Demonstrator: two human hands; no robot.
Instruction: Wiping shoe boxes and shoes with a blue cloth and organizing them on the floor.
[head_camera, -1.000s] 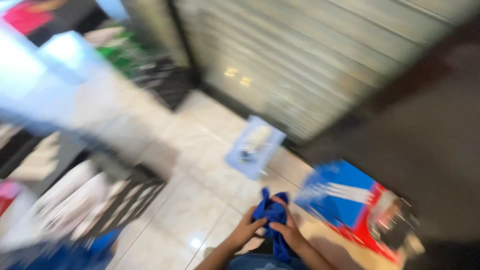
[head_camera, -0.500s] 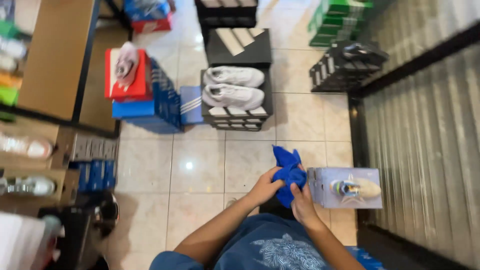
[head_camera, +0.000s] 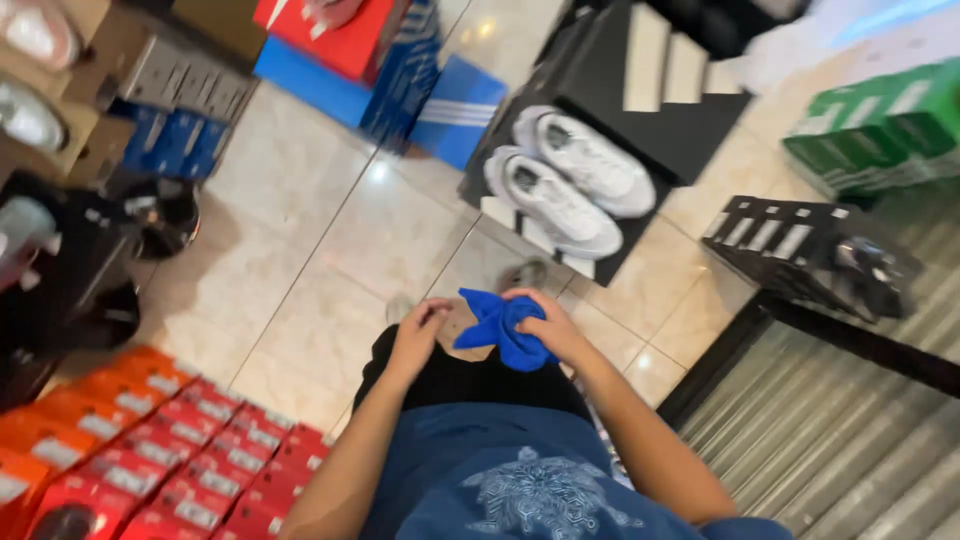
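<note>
A crumpled blue cloth (head_camera: 497, 330) is in front of my waist, above the tiled floor (head_camera: 330, 240). My right hand (head_camera: 548, 325) is closed over its right side. My left hand (head_camera: 420, 335) sits just left of the cloth, fingers curled, touching its edge; whether it grips the cloth I cannot tell. Beyond my hands a pair of white sneakers (head_camera: 570, 180) rests on a black shoebox (head_camera: 640, 120).
Rows of orange and red shoeboxes (head_camera: 150, 440) lie at lower left. Blue and red boxes (head_camera: 370, 70) stack at the top. Green boxes (head_camera: 880, 130) and a black box with a dark shoe (head_camera: 820, 250) sit at right, by a metal shutter (head_camera: 850, 440).
The view has swung across the shop; the white sneakers are now close ahead. Both hands have stayed on the blue cloth at my waist.
</note>
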